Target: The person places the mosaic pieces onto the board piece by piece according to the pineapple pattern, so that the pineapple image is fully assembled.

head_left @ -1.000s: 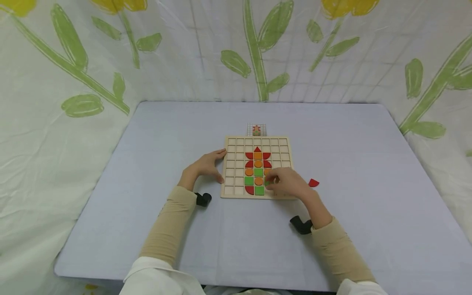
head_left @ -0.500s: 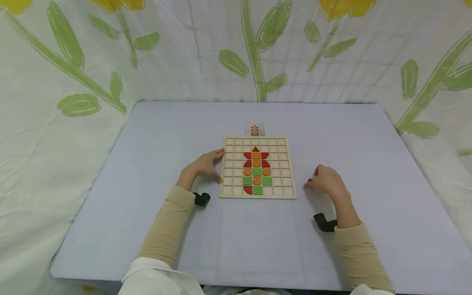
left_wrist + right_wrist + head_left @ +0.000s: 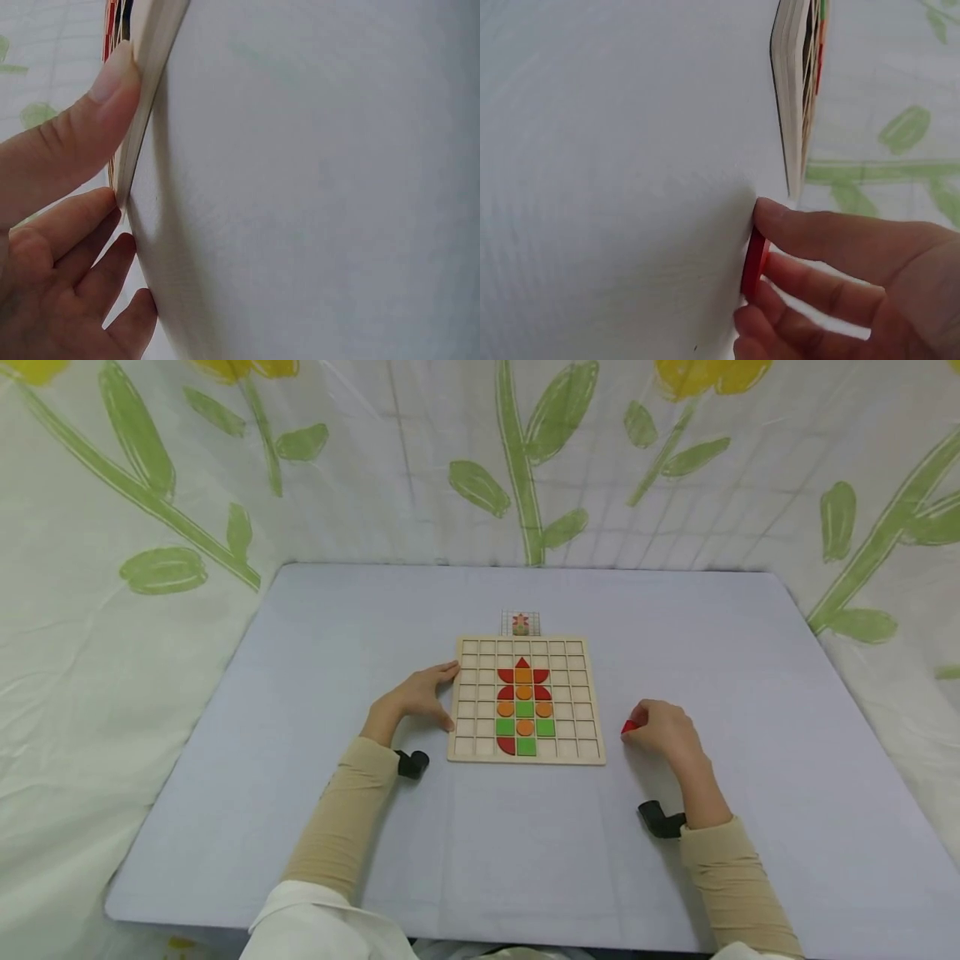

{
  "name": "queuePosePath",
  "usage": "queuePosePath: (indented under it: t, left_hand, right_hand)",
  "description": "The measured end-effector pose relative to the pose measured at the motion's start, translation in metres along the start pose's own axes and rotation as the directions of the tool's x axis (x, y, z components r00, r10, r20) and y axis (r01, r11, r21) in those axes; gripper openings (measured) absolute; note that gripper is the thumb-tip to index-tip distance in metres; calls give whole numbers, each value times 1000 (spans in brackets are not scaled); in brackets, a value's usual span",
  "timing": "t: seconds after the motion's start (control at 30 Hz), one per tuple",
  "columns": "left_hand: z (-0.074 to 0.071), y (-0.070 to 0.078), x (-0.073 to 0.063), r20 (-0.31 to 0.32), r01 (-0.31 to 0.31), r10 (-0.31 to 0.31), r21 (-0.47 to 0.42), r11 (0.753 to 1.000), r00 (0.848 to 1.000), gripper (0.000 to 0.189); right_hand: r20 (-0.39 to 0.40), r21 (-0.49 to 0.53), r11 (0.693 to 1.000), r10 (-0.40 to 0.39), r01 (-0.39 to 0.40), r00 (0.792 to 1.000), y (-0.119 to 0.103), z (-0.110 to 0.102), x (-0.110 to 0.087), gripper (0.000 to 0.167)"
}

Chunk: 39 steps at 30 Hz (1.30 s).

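Note:
A wooden grid board (image 3: 480, 748) lies flat on the table, bearing red, orange and green tiles set in a figure down its middle. My left hand (image 3: 414, 697) touches the board's left edge with thumb and fingertips spread apart along it; the left wrist view shows the thumb (image 3: 105, 101) against the rim. To the right of the board, my right hand (image 3: 666, 732) pinches a red quarter-circle tile (image 3: 628, 727). In the right wrist view this tile (image 3: 754, 262) stands tilted on edge between thumb and fingers, close to the tabletop.
A small pattern card (image 3: 521, 623) with a similar figure lies behind the board's far edge. The table (image 3: 360, 610) has a pale cloth, and a white curtain (image 3: 420, 460) with painted flowers hangs behind it. Black wrist cameras sit on both wrists.
My right hand has moved right, off the board to the loose red tile, and now grips it. A green square shows at the spot it left. My left hand stays put.

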<state>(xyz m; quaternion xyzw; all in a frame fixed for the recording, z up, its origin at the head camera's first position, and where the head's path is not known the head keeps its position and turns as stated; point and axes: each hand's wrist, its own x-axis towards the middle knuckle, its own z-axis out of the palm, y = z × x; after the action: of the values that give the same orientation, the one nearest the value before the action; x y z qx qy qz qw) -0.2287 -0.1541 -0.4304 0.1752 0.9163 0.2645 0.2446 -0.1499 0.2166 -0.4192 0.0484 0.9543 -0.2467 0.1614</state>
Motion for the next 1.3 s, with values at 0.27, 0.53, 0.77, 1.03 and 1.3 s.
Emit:
queuePosePath:
  t: [0.27,0.53,0.77,1.03,1.3]
  left_hand:
    - [-1,-1,0,5,4,-4,-8,1000,1000,103]
    - [0,-4,2,-9,-21,21,-20,1000,1000,104]
    - [1,-3,5,-4,0,0,6,1000,1000,104]
    - [0,-3,4,-5,5,-5,1,1000,1000,104]
    - [2,-3,3,-3,1,-1,5,1000,1000,103]
  right_hand:
    - [42,-10,961,-276,277,960,7,-1,8,17]
    - [79,-28,934,-354,357,932,9,-2,13,16]
    - [70,5,919,-393,393,917,10,-1,16,14]
    - [57,69,898,-438,434,897,11,1,18,17]
    - [20,116,902,-421,416,907,11,-2,17,11]
